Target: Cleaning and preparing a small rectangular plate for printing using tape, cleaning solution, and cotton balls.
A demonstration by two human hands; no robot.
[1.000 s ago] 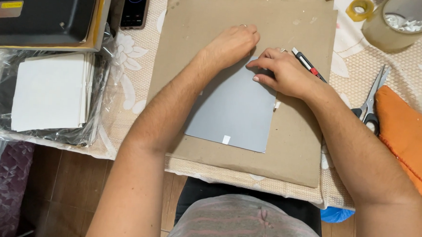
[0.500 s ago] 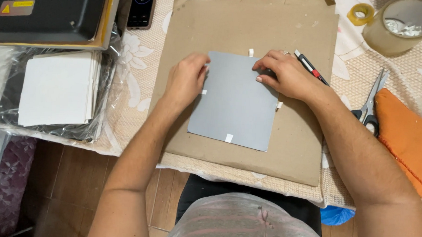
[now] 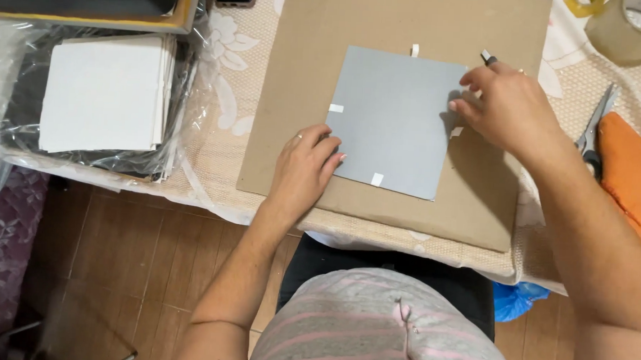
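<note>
Now both hands' grip released: L hand (image 3: 300, 173) & R hand (image 3: 507, 109) flat on grey sheet (image 3: 395, 118) edges.

Single head view, looking steeply down, close over table (image 3: 221, 136)

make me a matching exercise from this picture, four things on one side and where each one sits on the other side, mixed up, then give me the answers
Things:
1. grey sheet
2. scissors
3. stack of white squares
4. roll of tape

Places:
A. far right corner of the table
B. in clear plastic wrap, left of the cardboard
C. taped flat on the cardboard, between the left hand and right hand
D. right of the cardboard, beside the orange cloth

Pairs: 1-C, 2-D, 3-B, 4-A
</note>
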